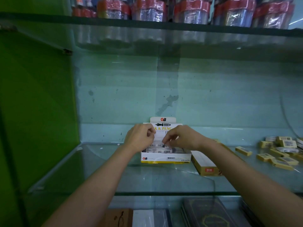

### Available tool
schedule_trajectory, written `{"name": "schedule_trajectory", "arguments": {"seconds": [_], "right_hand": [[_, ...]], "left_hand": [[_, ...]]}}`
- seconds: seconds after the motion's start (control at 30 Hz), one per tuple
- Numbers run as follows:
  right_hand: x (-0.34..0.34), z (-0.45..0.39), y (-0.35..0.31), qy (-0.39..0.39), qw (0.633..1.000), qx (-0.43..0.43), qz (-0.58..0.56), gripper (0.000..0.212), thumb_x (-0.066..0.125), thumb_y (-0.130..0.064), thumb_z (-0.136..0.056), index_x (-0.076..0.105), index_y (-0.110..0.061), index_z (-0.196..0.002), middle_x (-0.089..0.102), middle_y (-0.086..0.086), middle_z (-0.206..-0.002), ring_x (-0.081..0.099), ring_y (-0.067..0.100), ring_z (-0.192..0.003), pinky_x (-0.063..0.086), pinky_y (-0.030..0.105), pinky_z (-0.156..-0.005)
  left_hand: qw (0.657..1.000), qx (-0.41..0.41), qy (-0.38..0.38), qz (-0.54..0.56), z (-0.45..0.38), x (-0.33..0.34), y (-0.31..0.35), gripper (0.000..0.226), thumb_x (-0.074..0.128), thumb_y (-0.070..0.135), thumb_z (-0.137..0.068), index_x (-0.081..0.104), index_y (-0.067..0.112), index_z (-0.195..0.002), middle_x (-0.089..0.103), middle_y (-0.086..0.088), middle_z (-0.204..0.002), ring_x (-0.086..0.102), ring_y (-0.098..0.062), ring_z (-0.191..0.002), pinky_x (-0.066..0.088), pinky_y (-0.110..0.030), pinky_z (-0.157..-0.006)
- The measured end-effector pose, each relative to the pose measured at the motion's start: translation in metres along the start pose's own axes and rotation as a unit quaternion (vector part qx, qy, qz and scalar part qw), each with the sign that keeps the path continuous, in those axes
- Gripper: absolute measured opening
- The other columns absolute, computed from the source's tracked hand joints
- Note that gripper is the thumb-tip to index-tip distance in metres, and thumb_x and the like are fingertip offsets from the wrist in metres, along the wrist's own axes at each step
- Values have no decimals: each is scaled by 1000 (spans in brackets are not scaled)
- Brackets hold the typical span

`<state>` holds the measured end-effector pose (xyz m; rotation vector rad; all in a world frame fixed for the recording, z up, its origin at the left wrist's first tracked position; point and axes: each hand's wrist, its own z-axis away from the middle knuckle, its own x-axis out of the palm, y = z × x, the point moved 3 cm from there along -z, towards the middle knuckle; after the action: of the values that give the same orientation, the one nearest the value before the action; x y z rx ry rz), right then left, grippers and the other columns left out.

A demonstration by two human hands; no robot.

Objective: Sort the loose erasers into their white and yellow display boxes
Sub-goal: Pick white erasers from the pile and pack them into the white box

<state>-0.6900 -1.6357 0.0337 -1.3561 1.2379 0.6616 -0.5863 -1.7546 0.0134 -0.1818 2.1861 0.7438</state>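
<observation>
A white display box (165,158) with an upright printed lid stands in the middle of the glass shelf, and several white erasers (161,150) lie inside it. Both hands hover over its open top. My left hand (139,137) has its fingers curled against the lid's left part. My right hand (178,136) pinches the top of a white eraser (159,139) at the box's back. A yellow box (205,164) lies just right of the white one. Several loose yellow erasers (278,149) are scattered at the far right.
The glass shelf (98,174) has a crack near its front edge. A green wall (37,104) closes the left side. Wrapped red-capped containers (147,9) stand on the shelf above. Dark books (209,213) lie on the shelf below.
</observation>
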Motion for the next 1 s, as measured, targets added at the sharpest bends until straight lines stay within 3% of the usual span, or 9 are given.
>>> {"name": "schedule_trajectory", "arguments": {"seconds": [0.07, 0.17, 0.33, 0.4, 0.47, 0.53, 0.77, 0.87, 1.0], "right_hand": [[11, -3, -3, -31, 999, 0, -9, 20, 63, -10, -81, 71, -15, -99, 69, -1, -84, 60, 11, -74, 44, 10, -69], [15, -6, -6, -48, 998, -3, -31, 24, 63, -7, -81, 69, -13, -103, 63, -7, -73, 58, 13, -70, 45, 12, -65], [12, -6, -4, -65, 998, -19, 19, 32, 66, -11, -81, 65, -19, -112, 60, -3, -89, 54, 10, -79, 38, 2, -62], [9, -5, -1, -42, 999, -19, -8, 33, 66, -10, -80, 63, -21, -111, 60, -6, -85, 56, 11, -75, 41, 5, -67], [1, -5, 4, 11, 996, -10, -85, 29, 68, -10, -77, 62, -26, -100, 58, -5, -83, 58, 14, -75, 48, 20, -78], [-4, -1, 10, 23, 986, 8, -162, 28, 71, -8, -75, 59, -25, -92, 54, -3, -85, 55, 13, -73, 49, 21, -73], [-5, 6, 12, -29, 999, -13, 15, 22, 68, -8, -76, 60, -27, -82, 59, -10, -85, 54, 5, -79, 39, 6, -65], [-19, 9, 4, -44, 997, -32, 53, 16, 71, -13, -76, 66, -22, -88, 61, -11, -83, 53, 2, -75, 39, 12, -71], [-23, 14, 2, -131, 982, -38, 131, 20, 66, -12, -78, 60, -31, -78, 63, -10, -83, 52, 1, -73, 40, 18, -71]], "left_hand": [[1000, 1, 1, 3, 0, 0, -1, 20, 53, 13, -80, 67, 23, -90, 67, 5, -87, 62, -19, -84, 50, -29, -76], [1000, 6, 6, 3, 1, 0, -2, 22, 52, 12, -80, 67, 22, -93, 68, 4, -87, 62, -20, -83, 51, -30, -75], [1000, 8, 6, -2, -1, 1, -2, 22, 52, 11, -81, 66, 22, -93, 68, 3, -89, 61, -19, -83, 48, -27, -73], [1000, 9, 6, -2, -1, 1, -1, 21, 52, 11, -81, 66, 22, -93, 68, 3, -88, 61, -19, -83, 48, -28, -73], [1000, 11, 7, -4, -1, 1, -1, 22, 52, 11, -80, 66, 22, -93, 68, 2, -87, 62, -20, -84, 50, -29, -74], [1000, 15, 8, -5, -1, 1, -2, 22, 52, 11, -81, 67, 21, -94, 68, 2, -87, 62, -20, -84, 49, -29, -75], [1000, 20, 8, -1, -3, 3, -2, 22, 51, 11, -82, 66, 20, -95, 68, 2, -90, 61, -18, -83, 46, -25, -72], [1000, 26, 6, -3, -3, 2, -2, 22, 51, 10, -83, 66, 19, -96, 68, 2, -90, 61, -17, -82, 46, -26, -72], [1000, 28, 6, -5, -4, 3, -3, 22, 51, 10, -82, 66, 19, -96, 69, 3, -91, 62, -18, -83, 48, -27, -73]]}}
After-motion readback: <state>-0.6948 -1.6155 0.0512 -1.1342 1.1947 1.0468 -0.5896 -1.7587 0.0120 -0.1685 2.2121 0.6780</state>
